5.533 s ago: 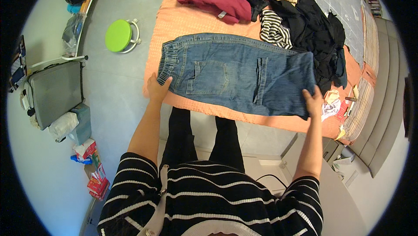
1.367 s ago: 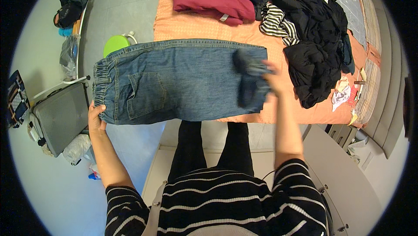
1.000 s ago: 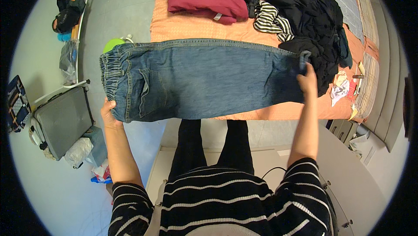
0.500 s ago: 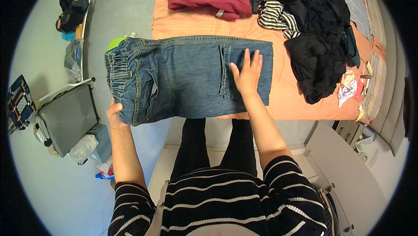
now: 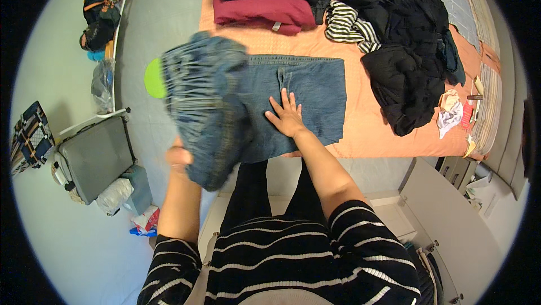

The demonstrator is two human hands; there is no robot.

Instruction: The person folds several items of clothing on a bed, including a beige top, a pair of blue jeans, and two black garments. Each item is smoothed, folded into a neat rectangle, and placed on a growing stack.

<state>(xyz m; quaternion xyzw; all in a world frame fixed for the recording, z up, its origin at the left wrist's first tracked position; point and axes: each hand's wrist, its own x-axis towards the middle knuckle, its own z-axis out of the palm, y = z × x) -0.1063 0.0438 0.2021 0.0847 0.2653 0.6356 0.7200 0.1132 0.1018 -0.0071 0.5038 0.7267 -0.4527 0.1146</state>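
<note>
Jeans (image 5: 321,102) at the bed's (image 5: 372,146) near edge, and the right end's done, leg folded in! The waistband (image 5: 194,99) end is up at the left, not yet laid flat. The left hand (image 5: 180,157) grips it, fingers curled, partly hidden; the right hand (image 5: 288,119) presses the denim, fingers spread, grasping nothing.

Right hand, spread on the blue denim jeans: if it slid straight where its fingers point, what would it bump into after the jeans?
After the jeans and a strip of orange bed cover, the right hand would probably meet the folded dark-red cloth garment first, though depth is hard to judge.
</note>
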